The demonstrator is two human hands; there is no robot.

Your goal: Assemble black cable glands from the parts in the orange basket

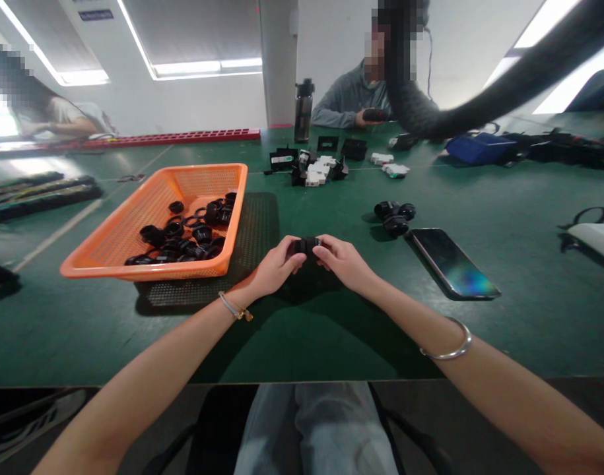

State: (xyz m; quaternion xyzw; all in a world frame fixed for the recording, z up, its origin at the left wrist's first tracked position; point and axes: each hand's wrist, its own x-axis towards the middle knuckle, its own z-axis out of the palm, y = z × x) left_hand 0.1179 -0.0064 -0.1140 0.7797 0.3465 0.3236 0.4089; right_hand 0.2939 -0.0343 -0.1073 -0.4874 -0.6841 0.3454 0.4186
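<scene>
The orange plastic mesh basket [143, 267] at left holds loose black ring-shaped parts [183, 239]. Just right of it, the left hand [274, 269] and right hand [345, 264] pinch a small black cylindrical fitting [305, 246] between their fingers, just above the green table [331, 330]. The hold is by the fingertips only, so a slip could send it rolling toward the dark glass smartphone [453, 264].

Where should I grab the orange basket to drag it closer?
Grip the flared near rim of the orange basket at its right corner, coming from the front with the left hand, once it lets go of the black fitting. The lip overhangs the mesh wall, so fingers can likely hook under it.
</scene>
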